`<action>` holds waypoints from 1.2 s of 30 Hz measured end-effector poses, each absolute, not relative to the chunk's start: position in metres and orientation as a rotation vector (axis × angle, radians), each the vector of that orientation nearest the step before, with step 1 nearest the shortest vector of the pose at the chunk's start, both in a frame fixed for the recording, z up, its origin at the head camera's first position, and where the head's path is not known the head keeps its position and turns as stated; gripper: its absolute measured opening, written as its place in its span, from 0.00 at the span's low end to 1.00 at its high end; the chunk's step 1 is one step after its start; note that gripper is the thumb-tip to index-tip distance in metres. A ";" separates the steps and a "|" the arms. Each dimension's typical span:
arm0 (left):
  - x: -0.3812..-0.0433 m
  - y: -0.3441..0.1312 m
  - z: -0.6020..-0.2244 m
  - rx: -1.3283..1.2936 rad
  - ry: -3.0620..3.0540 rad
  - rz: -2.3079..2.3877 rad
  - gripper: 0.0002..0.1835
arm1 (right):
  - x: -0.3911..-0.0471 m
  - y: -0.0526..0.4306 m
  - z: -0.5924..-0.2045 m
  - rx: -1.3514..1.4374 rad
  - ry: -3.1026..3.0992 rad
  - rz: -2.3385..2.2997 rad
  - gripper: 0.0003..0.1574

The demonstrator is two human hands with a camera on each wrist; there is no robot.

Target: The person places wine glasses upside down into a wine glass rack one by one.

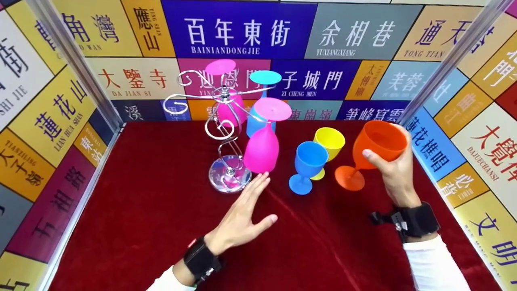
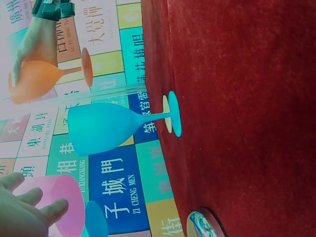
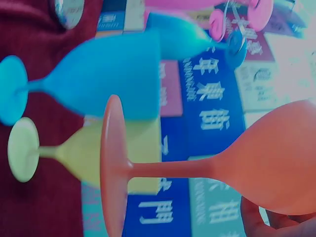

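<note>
My right hand [image 1: 398,169] grips the bowl of an orange goblet [image 1: 363,153], thumb on the near side. The goblet is upright but slightly tilted, its foot raised above the cloth in the left wrist view. My left hand [image 1: 242,218] has straight fingers, the tips right at the rim of a pink goblet [image 1: 262,149] that hangs upside down from a chrome rack [image 1: 224,95]. Another pink goblet [image 1: 231,111] and a blue one [image 1: 264,79] also hang there. Between my hands stand a blue goblet [image 1: 311,159] and a yellow goblet [image 1: 331,139], both upright.
Dark red cloth [image 1: 161,234] covers the table. The rack's round mirrored base [image 1: 218,178] stands left of the middle, and its bare curled arms reach out to the left. Panels with printed signs [image 1: 242,28] enclose the back and sides, with metal posts [image 1: 440,60] at the corners.
</note>
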State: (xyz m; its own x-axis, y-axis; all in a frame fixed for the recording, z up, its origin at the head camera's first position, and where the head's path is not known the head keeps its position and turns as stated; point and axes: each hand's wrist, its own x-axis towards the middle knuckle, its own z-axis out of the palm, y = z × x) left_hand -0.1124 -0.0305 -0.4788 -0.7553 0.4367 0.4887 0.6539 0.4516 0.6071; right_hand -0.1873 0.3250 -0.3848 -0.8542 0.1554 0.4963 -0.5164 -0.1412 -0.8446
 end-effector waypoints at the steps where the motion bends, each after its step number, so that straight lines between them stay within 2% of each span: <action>1: -0.112 -0.030 -0.478 -0.942 -2.434 -1.206 0.43 | -0.184 0.321 -0.383 0.425 -1.680 2.052 0.48; 14: -0.110 -0.027 -0.473 -0.924 -2.354 -1.300 0.41 | -0.154 0.272 -0.376 0.671 -1.487 2.195 0.41; 36: -0.102 -0.015 -0.473 -0.938 -2.351 -1.315 0.40 | -0.128 0.211 -0.401 0.813 -1.489 2.331 0.48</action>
State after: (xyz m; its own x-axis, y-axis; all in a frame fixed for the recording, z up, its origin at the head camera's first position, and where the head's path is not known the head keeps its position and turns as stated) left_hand -0.1024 -0.0149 -0.4726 -0.7469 0.3992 0.5318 0.6620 0.3720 0.6507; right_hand -0.1277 0.2113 -0.4007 -0.8102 -0.0795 0.5807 -0.4935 -0.4420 -0.7490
